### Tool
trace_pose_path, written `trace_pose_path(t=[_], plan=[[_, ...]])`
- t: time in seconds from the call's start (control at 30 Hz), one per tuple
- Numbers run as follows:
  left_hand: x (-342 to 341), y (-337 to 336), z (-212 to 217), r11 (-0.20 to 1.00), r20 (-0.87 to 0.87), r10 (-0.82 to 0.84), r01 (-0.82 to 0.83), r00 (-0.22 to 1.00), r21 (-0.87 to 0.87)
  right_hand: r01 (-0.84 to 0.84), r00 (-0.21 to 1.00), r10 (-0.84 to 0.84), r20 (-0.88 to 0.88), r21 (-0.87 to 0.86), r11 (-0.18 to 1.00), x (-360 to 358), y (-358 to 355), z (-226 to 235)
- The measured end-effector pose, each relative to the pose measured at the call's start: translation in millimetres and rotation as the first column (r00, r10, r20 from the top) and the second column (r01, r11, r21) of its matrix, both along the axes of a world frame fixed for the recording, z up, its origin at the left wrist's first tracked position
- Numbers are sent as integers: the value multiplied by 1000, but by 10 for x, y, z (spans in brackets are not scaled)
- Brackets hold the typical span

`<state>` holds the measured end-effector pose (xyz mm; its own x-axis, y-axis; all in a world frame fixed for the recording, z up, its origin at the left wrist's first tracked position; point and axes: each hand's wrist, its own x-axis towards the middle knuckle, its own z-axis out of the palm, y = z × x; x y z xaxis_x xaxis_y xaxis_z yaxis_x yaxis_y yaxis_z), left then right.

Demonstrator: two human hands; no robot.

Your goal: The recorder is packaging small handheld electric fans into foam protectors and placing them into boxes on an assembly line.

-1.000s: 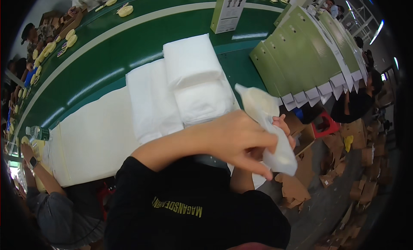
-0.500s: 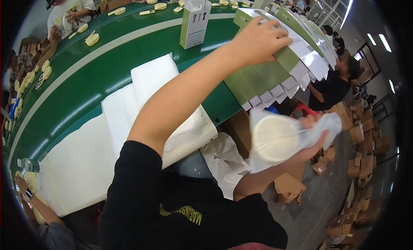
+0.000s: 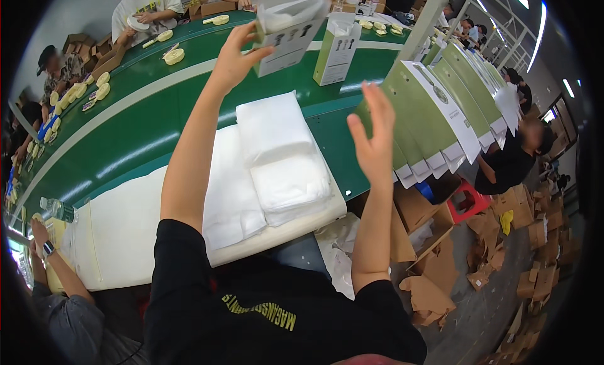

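Note:
My left hand (image 3: 235,58) is raised above the green conveyor belt (image 3: 189,94), its fingers and thumb against the side of a tilted green and white carton (image 3: 289,47). Clear plastic wrapping (image 3: 294,11) shows at the carton's open top; the contents are hard to make out. Holding nothing, my right hand (image 3: 375,132) is up with its fingers stretched, just left of a row of green and white cartons (image 3: 421,113). Another such carton (image 3: 336,49) stands upright on the belt between my hands. Below them lies a stack of white pouches (image 3: 280,138) on the pale padded table (image 3: 132,220).
Pale round handheld fans (image 3: 173,56) lie along the belt's far side, where people work. A plastic bottle (image 3: 58,209) lies at the table's left end, near another person's hand (image 3: 39,230). Brown cardboard boxes (image 3: 434,277) and a red stool (image 3: 469,201) are at right.
My left hand has left the carton row and moved left, now with a carton. My right hand no longer holds the bagged pale round thing and has risen toward the row.

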<state>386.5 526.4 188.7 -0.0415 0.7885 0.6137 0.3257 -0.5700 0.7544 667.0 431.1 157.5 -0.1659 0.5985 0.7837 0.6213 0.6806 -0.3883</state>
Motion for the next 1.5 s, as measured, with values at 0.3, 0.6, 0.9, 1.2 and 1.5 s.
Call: trace_pose_path(t=[0.3,0.6,0.9,1.2,1.5], plan=[[-680,453,-896,896,131,69,-4,989,-443,-134,950,-34,-311,-504,853,-130,-172,-1419],[-599,155,-1344,888,-117,355,-374,928,-266,-248,890,-69,-450,-605,757,-59,-159,-1396],[-1272,-1695,-1769,788,-299,414,-503,860,-354,-356,808,-115,-578,-634,686,-94,-169,-1381],[-831,-2010,-1454,935,-507,9,-186,862,-301,-332,771,-157,-617,-600,728,-95,-145,-1444],[-915,-1947,-1575,967,-605,-54,-110,795,-230,-337,764,-157,-626,-595,730,-81,-112,-1471]])
